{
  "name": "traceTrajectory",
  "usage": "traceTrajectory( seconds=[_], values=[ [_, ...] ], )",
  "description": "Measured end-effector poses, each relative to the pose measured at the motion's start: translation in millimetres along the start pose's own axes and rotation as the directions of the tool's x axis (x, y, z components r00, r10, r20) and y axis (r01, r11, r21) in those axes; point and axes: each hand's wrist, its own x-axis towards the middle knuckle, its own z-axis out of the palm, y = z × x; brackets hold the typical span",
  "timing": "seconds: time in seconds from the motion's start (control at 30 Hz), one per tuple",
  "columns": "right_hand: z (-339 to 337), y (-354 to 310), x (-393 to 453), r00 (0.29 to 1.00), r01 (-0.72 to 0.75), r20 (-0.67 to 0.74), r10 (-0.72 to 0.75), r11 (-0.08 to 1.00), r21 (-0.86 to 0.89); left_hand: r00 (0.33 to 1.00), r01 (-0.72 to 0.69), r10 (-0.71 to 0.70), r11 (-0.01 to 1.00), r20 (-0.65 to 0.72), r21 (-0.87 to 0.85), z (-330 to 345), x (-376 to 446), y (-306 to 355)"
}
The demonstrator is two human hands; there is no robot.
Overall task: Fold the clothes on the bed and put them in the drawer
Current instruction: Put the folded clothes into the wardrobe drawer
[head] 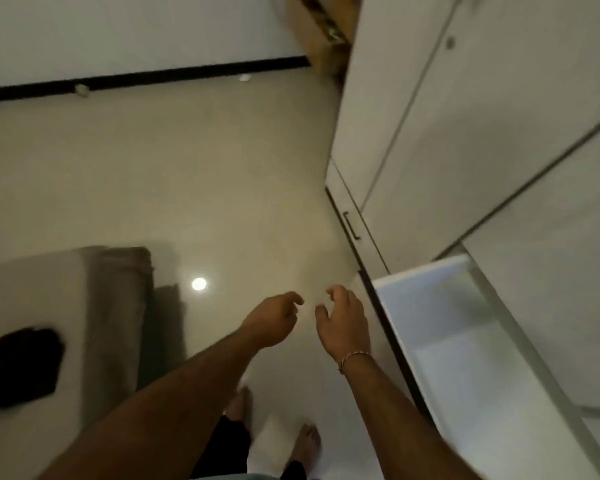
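Where the floor (187, 188) shines, open drawer (465, 341) right; dark garment (18, 365) left on bed (32, 289)

glossy tiled floor (187, 188), smooth white drawer (447, 327), dark cloth garment (18, 365) on bed (32, 282).

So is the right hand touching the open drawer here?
Apart. The head view shows the right hand hanging over the floor, fingers loosely curled and holding nothing, with a strip of floor between it and the front edge of the open drawer.

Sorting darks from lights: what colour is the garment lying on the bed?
Black, folded garment on the bed; head view.
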Motion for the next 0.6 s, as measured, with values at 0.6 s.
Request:
traceTrajectory(
  seconds=[0.6],
  values=[
    [384.4, -385.4, -54.0, 0.527, 0.208, 0.838, -0.144, 0.977, 0.037, 0.393, 0.229, -0.919, 0.123, -0.023, -0.966, -197.3, -257.3, -441.9]
  ],
)
